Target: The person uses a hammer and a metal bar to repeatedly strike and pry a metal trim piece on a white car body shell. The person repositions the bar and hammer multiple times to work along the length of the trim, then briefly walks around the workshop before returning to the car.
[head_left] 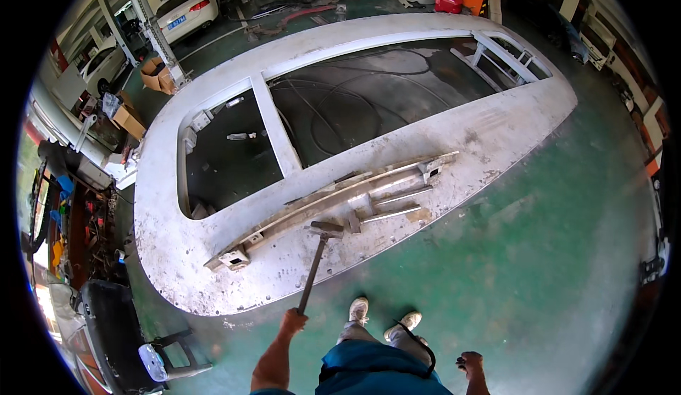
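Observation:
My left hand (292, 321) is wrapped round the handle of a long-handled hammer (313, 271). The hammer's steel head is over the near part of a large white metal frame platform (164, 203), close to a curved metal bumper beam (305, 214); contact cannot be told. The beam lies lengthwise on the platform, with a bracket at each end. Beside it, on the near side, lies another hammer (390, 215), its handle pointing right. Just beyond is a further metal tool with a straight bar (403, 195). My right hand (469, 362) hangs low at the right, fingers curled, seemingly around nothing.
The platform has large openings, with dark hoses (333, 108) on the floor inside. A black padded seat (110, 338) and a small stool (174, 359) stand at the lower left. Cardboard boxes (157, 76), a lift post (152, 26) and a white car (188, 10) are farther off.

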`<action>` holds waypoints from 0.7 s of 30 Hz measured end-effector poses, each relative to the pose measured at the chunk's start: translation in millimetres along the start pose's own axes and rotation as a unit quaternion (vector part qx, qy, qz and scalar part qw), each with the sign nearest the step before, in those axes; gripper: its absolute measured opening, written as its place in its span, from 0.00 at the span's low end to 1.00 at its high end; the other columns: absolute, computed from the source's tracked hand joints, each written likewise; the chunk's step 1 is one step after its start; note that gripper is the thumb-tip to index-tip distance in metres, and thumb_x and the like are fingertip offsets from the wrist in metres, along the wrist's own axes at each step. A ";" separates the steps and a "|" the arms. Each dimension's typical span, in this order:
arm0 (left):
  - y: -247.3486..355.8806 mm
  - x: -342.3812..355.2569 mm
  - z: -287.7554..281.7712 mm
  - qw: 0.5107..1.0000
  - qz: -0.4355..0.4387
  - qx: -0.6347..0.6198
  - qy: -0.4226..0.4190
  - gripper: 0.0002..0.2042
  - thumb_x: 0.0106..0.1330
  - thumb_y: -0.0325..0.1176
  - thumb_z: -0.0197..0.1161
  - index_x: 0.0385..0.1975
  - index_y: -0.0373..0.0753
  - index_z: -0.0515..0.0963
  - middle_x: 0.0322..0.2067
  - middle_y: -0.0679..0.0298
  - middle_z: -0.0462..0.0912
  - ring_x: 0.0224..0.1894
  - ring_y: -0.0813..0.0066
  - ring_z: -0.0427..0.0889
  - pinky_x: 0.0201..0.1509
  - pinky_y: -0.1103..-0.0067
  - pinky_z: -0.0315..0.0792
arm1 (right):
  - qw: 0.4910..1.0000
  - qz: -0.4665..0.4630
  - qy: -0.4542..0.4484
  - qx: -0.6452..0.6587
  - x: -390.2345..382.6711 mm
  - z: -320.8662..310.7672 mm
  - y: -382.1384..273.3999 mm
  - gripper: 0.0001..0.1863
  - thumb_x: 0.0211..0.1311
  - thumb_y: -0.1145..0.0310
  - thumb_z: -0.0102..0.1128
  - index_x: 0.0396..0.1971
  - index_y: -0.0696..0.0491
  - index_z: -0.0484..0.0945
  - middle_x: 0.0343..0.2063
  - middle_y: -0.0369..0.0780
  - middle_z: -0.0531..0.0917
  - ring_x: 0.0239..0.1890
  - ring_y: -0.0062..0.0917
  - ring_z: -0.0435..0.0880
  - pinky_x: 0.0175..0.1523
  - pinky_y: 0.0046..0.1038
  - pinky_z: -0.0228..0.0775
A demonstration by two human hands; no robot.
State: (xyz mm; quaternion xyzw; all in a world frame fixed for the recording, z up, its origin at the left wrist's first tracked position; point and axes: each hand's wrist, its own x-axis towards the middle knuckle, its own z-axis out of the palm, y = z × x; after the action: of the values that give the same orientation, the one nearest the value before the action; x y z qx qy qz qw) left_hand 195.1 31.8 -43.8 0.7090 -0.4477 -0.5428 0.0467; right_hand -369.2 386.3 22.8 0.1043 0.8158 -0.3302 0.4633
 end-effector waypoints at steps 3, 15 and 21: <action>-36.8 46.0 -40.1 0.957 -0.076 0.265 0.091 0.18 0.60 0.43 0.62 0.39 0.32 0.80 0.37 0.54 0.85 0.41 0.55 0.84 0.42 0.60 0.78 | 1.000 -0.003 0.010 0.002 -14.0 11.0 7.8 0.08 0.57 0.70 0.57 0.35 0.57 0.78 0.26 0.44 0.83 0.23 0.31 0.85 0.24 0.29 0.74; 53.9 109.4 -6.2 0.966 0.053 0.178 0.179 0.26 0.63 0.38 0.53 0.60 0.33 0.65 0.54 0.42 0.74 0.57 0.43 0.74 0.60 0.59 0.70 | 0.998 0.052 0.032 -0.026 -40.1 -0.1 68.6 0.13 0.58 0.68 0.58 0.42 0.56 0.77 0.30 0.46 0.85 0.25 0.34 0.85 0.28 0.33 0.77; 91.8 80.9 92.1 0.967 0.145 0.197 -0.067 0.34 0.56 0.48 0.64 0.63 0.40 0.67 0.59 0.45 0.73 0.62 0.48 0.72 0.64 0.59 0.68 | 0.999 0.035 0.026 0.003 -33.5 10.7 59.8 0.11 0.58 0.69 0.57 0.39 0.57 0.77 0.28 0.45 0.84 0.24 0.32 0.85 0.26 0.32 0.78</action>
State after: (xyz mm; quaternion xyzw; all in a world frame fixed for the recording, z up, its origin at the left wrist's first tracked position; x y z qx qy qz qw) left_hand 67.5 -39.6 -89.5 0.5936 -0.6460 -0.4777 -0.0457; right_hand -315.0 429.5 20.2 0.1428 0.8223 -0.3135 0.4530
